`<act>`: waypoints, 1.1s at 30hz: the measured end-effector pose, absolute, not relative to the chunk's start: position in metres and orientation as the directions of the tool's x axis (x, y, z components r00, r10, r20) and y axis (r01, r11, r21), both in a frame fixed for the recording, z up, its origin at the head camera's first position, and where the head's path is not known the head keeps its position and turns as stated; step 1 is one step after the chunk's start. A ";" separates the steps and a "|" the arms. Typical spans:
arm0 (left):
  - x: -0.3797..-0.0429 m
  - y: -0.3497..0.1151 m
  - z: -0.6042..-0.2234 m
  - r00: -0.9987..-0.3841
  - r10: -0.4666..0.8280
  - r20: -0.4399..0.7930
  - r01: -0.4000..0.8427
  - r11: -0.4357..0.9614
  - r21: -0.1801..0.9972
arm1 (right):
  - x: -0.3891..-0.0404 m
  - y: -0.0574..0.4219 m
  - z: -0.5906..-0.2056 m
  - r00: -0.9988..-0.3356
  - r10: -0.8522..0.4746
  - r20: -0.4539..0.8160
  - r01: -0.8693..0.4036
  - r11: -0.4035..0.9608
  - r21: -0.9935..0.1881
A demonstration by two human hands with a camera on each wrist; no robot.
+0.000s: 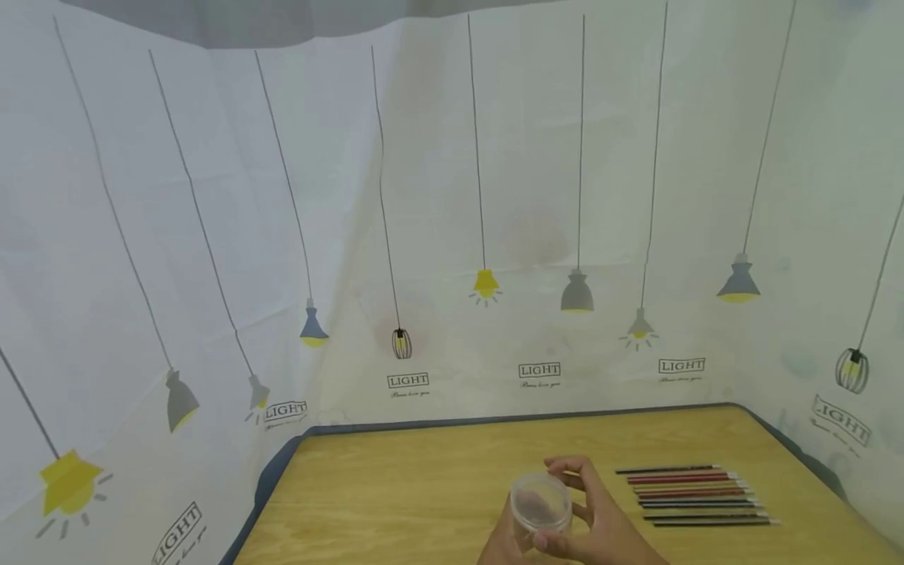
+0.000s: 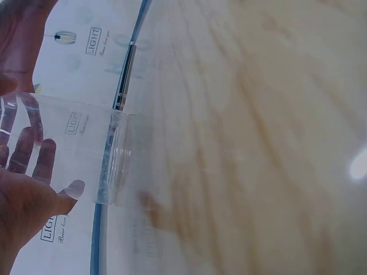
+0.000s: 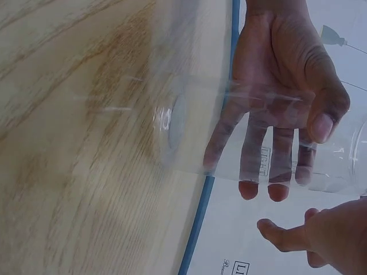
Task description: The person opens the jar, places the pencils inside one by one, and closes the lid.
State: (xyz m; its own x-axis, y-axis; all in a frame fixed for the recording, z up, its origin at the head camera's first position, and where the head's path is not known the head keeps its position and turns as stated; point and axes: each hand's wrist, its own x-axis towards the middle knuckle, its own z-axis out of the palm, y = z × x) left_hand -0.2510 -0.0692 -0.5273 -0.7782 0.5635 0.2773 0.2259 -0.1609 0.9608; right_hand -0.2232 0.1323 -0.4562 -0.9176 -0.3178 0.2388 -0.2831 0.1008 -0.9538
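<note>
A clear plastic jar [image 1: 540, 502] stands upright between my hands above the table, its round top facing up in the head view. My left hand [image 3: 281, 74] grips its side, thumb in front and fingers spread behind, seen through the clear wall. In the left wrist view the left thumb [image 2: 74, 189] lies against the jar [image 2: 86, 152] near its bottom end. My right hand [image 1: 596, 518] is at the jar's right side near the top, thumb by the rim and other fingers loosely bent. Those fingers show a gap from the jar [image 3: 229, 132] in the right wrist view.
Several pencils [image 1: 695, 494] lie side by side on the wooden table [image 1: 367, 494], right of my hands. A dark blue edge borders the table. White curtains [image 1: 438, 196] printed with hanging lamps surround it at the back and sides.
</note>
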 end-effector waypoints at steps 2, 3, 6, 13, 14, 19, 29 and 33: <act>-0.249 -0.068 -0.527 -0.797 0.545 0.260 0.215 -0.146 0.966 | -0.224 0.132 -0.457 -0.911 -0.316 0.263 -0.308 0.102 -0.946; -0.248 -0.067 -0.527 -0.810 0.530 0.252 0.210 -0.138 0.968 | -0.225 0.132 -0.457 -0.907 -0.321 0.274 -0.322 0.104 -0.941; -0.246 -0.065 -0.526 -0.836 0.495 0.235 0.205 -0.114 0.972 | -0.227 0.135 -0.457 -0.893 -0.344 0.290 -0.340 0.093 -0.936; -0.246 -0.065 -0.525 -0.837 0.493 0.236 0.233 -0.069 0.970 | -0.232 0.143 -0.459 -0.816 -0.470 0.337 -0.381 -0.001 -0.924; -0.246 -0.065 -0.525 -0.834 0.500 0.234 0.227 -0.075 0.971 | -0.232 0.143 -0.458 -0.808 -0.485 0.334 -0.377 -0.009 -0.926; -0.242 -0.066 -0.524 -0.827 0.516 0.222 0.211 -0.081 0.974 | -0.226 0.141 -0.453 -0.838 -0.453 0.305 -0.359 0.036 -0.933; -0.239 -0.066 -0.522 -0.840 0.500 0.210 0.191 -0.090 0.977 | -0.222 0.130 -0.454 -0.939 -0.244 0.242 -0.289 0.179 -0.940; -0.240 -0.066 -0.523 -0.836 0.497 0.231 0.223 -0.077 0.972 | -0.223 0.132 -0.454 -0.924 -0.278 0.264 -0.316 0.164 -0.934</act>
State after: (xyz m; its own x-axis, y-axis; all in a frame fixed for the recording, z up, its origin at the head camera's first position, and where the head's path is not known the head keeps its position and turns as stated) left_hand -0.2400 -0.0656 -0.5228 -0.8361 0.4974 0.2311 0.2230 -0.0767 0.9718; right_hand -0.2230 0.1321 -0.4545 -0.9237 -0.2780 0.2637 -0.3163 0.1643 -0.9343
